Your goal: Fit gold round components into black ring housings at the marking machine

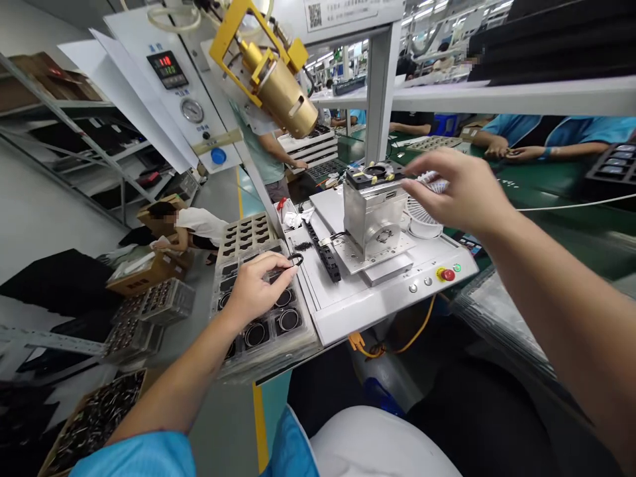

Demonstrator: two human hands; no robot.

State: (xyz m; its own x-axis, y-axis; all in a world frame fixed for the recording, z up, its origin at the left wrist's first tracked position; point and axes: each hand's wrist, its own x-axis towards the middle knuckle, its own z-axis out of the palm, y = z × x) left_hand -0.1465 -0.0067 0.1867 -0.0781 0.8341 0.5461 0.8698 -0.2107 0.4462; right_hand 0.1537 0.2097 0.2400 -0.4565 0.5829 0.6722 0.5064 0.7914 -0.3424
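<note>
My left hand point(259, 283) is closed in a pinch on a thin black ring point(297, 259), held above the right edge of a clear tray point(272, 356) with black round parts in its pockets. At the machine, my right hand point(460, 189) has its thumb and index finger apart at the right end of a black fixture plate point(355, 179). Whether the fingertips touch the plate cannot be made out. The plate lies on top of a silver metal block point(375, 222) and has a round opening with yellowish pieces around it.
Above the block hangs a tilted brass-coloured cylinder point(288, 96) on the press. A small white fan point(424, 215) stands behind my right hand. A black strip point(322, 252) lies on the machine base. A red button point(448, 274) sits at the front right. Other people work beyond.
</note>
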